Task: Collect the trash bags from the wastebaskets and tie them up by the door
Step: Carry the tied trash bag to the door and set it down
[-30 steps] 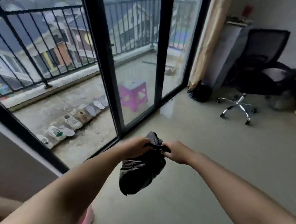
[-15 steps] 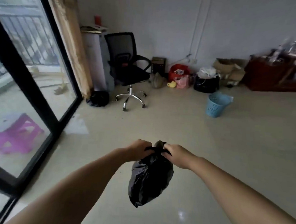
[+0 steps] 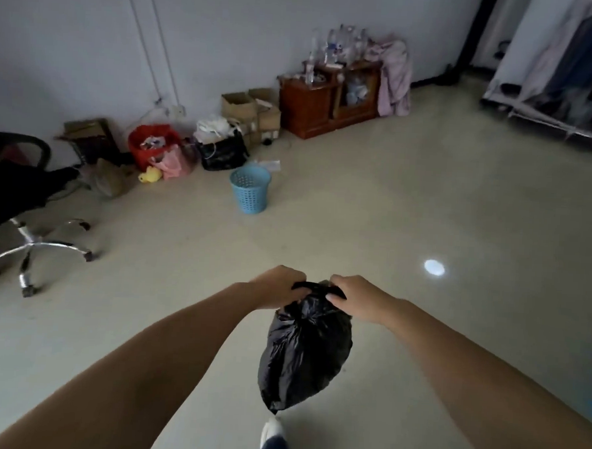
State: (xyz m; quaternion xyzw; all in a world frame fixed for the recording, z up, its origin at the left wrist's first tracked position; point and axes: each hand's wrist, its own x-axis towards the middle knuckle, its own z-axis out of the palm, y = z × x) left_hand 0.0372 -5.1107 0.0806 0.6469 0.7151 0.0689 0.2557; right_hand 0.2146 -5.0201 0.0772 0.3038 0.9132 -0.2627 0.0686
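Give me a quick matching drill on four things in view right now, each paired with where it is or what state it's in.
Things:
1. black trash bag
2. blue wastebasket
3. office chair
4. pink cloth

States:
A. draped over the right end of the wooden cabinet
B. at the frame's left edge, chrome base showing
C. hanging off the floor, neck gripped by left hand and right hand
D. standing upright on the floor, no liner visible

Pairs: 1-C, 2-D, 3-B, 4-A
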